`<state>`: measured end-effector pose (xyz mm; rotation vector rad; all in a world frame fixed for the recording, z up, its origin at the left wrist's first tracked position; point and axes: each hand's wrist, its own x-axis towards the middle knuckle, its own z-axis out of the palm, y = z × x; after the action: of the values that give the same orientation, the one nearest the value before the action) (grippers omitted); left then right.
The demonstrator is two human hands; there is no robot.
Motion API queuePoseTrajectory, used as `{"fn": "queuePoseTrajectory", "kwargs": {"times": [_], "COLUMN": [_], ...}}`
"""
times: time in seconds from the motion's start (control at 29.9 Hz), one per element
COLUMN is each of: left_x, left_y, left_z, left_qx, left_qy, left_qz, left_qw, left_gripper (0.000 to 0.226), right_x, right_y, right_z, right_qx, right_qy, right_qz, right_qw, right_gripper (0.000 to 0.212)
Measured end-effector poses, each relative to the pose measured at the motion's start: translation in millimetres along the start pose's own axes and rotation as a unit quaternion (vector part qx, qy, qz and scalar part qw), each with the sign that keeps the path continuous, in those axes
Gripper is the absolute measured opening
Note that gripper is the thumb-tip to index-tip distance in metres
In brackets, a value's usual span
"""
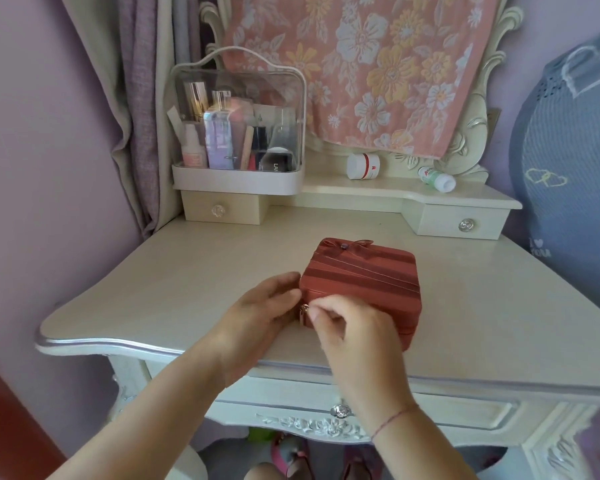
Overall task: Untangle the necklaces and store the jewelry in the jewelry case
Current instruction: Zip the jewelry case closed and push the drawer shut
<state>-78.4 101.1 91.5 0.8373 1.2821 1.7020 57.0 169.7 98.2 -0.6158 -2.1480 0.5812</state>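
The case [357, 282] sits shut near the desk's [187, 271] front edge, likely light, padded and apt to slide, so the left hand [260, 306] braces its side with loose fingers while the right hand [347, 327] pinches the zip pull [304, 311]

The scene is lit brightly and evenly by soft, diffuse light. Only faint shadows are cast on the tabletop [174, 271]. Straight lines are bent near the frame edges, and fine detail is slightly softened.
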Motion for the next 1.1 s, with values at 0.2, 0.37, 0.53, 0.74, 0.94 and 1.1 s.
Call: {"fn": "queuePoseTrajectory", "kwargs": {"times": [0.2,0.37,0.53,0.74,0.94,1.1], "left_x": [-14,-13,-11,-11,-9,-3], "left_y": [-10,-19,-19,-18,-21,-28], "left_z": [12,20,15,14,31,58], "left_qx": [0.343,0.426,0.4,0.399,0.45,0.394], "left_qy": [0.162,0.231,0.184,0.117,0.085,0.093], "left_qz": [0.078,0.161,0.181,0.192,0.236,0.216], "left_qw": [0.922,0.86,0.879,0.889,0.857,0.888], "left_gripper": [0.035,0.013,0.015,0.01,0.002,0.004], "right_x": [13,8,5,14,28,42], "right_y": [27,35,43,61,80,91], "right_z": [-15,-9,-10,-23,-45,-58], "right_qx": [-0.131,-0.235,-0.238,-0.159,-0.047,-0.005], "right_qy": [0.106,0.044,0.05,0.052,0.042,0.041], "right_qz": [-0.115,-0.107,-0.118,-0.142,-0.104,-0.018], "right_qw": [0.979,0.965,0.963,0.976,0.993,0.999], "right_gripper": [0.021,0.043,0.04,0.034,0.028,0.029]}}
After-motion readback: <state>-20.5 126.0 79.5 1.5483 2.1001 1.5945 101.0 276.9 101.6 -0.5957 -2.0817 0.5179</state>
